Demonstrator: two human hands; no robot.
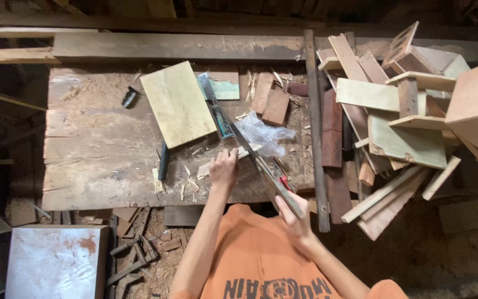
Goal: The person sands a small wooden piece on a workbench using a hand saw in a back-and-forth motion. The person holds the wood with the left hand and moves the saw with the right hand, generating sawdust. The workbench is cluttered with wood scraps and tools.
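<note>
Head view looks straight down at a worn wooden counter (100,160) strewn with chips and shavings. We hold a handsaw (255,160) in our right hand (294,216); the fingers of that hand are clamped around the saw's handle at the near edge of the counter, and the long blade runs diagonally up and to the left from there. Our left hand (223,168) rests on the counter just beside the blade, palm down, its fingers together and pressing on a small pale strip of wood (233,158) that lies under the blade. Whether those fingers grip the strip or only press on it, we cannot tell.

A pale rectangular board (178,103) lies flat and tilted, just to the left of the blade's far end. A crumpled clear plastic bag (266,133) lies just right of the blade. Two short reddish wood blocks (269,99) sit beyond the bag. A dark handled tool (164,161) lies near the lower edge of the board, and a small dark object (130,97) lies well to the left of the board.

A narrow dark batten (315,127) runs along the right edge of the counter. Beyond it, a loose pile of offcuts (399,122) is stacked at mixed angles. A whitish panel (56,260) lies on the floor at lower left.
</note>
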